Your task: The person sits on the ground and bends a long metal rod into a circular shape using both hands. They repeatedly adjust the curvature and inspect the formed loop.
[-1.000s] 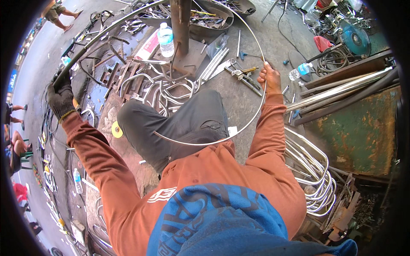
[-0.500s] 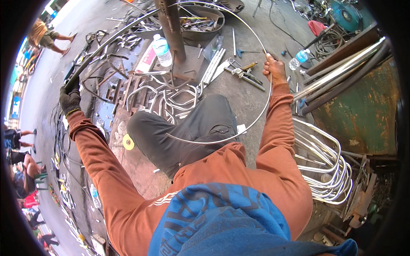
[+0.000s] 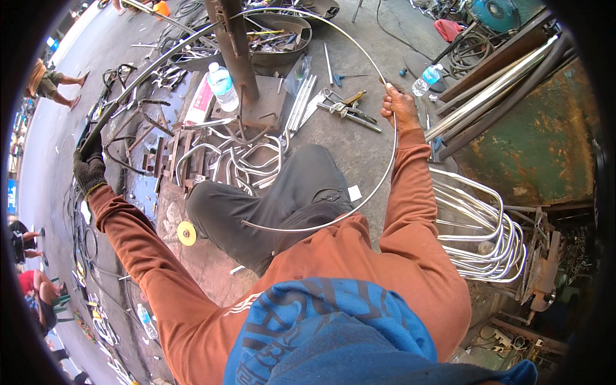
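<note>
A long, thin metal rod (image 3: 276, 230), bent into a wide loop, spans between my hands; its free end lies over my lap. My left hand (image 3: 90, 172), in a dark knitted glove, is closed round the rod's darker, thicker-looking stretch at the far left. My bare right hand (image 3: 400, 109) grips the curve at the right, thumb along it. The far part of the loop crosses a rusty upright post (image 3: 239, 61); whether it touches the post I cannot tell. Bent silvery tubes (image 3: 240, 157) lie on the ground beyond my knees.
Water bottles (image 3: 222, 88) (image 3: 427, 79) stand near the post and beyond my right hand. A metal basin (image 3: 282, 48) holds tools. Clamps (image 3: 350, 109) lie ahead. Bent tubes (image 3: 500, 221) are stacked at my right, below straight pipes (image 3: 494, 83). A yellow disc (image 3: 187, 233) is beside my left knee.
The view has shifted, so the post, bottles and basin appear farther left. Both hands keep hold of the rod, and its loop keeps nearly the same shape.
</note>
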{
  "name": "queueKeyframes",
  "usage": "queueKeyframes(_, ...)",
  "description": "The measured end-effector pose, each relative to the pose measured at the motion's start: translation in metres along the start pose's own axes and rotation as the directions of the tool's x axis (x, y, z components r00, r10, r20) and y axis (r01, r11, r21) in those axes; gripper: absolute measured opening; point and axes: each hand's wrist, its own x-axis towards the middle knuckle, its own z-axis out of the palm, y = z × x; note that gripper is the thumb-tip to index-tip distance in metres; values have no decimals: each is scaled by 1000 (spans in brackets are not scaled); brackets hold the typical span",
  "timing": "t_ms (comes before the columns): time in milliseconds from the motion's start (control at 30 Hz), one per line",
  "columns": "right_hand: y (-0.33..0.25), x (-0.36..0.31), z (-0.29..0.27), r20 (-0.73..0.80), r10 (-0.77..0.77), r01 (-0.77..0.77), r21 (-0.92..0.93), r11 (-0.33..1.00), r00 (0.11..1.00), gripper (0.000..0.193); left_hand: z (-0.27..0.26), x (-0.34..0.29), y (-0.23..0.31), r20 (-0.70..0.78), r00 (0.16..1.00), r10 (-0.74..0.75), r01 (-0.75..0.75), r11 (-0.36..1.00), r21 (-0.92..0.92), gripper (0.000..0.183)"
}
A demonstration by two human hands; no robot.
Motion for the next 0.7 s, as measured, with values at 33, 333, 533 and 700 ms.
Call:
queueKeyframes(33, -2, 1, 1, -14, 1, -1, -42, 999, 1000, 22, 1, 0, 0, 1, 1000, -16, 16, 999, -33, 33)
queueKeyframes(333, -6, 5, 10, 34, 24, -23, -38, 999, 999, 20, 7, -35, 19, -202, 978, -50, 25, 992, -123, 36)
queueKeyframes(533, -5, 24, 0, 27, 24, -24, -22, 999, 999, 7, 30, -87, 30, -218, 976, 14, -38, 993, -109, 35)
queueKeyframes(700, -20, 47, -11, 116, 26, -22, -33, 999, 993, 7, 31, -126, 21, -197, 979, 46, -74, 987, -140, 37)
